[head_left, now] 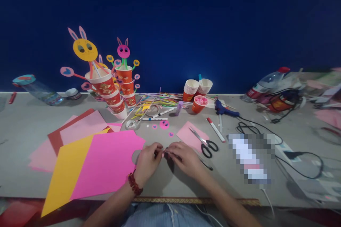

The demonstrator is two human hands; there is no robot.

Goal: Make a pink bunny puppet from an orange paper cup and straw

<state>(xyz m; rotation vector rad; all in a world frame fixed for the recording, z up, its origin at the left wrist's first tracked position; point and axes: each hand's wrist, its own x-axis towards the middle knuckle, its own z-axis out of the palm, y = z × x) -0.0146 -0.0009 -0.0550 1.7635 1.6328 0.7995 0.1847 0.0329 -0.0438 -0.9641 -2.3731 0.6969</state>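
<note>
My left hand, with a beaded bracelet at the wrist, pinches a small pink paper piece. Close against it, my right hand has its fingers closed around a slim dark pen-like tool, whose far end sticks out behind the hand; its exact kind is unclear. Beyond the hands lie a magenta paper face with eyes and small magenta discs with blue hearts. Black-handled scissors rest on a light pink sheet. To the left, a magenta sheet has a bite cut from its edge.
Rabbit-faced cup figures stand at the back left. Coloured sticks, stacked paper cups, a purple glue stick and a red-capped marker are farther back. A blue glue gun trails its cord at right.
</note>
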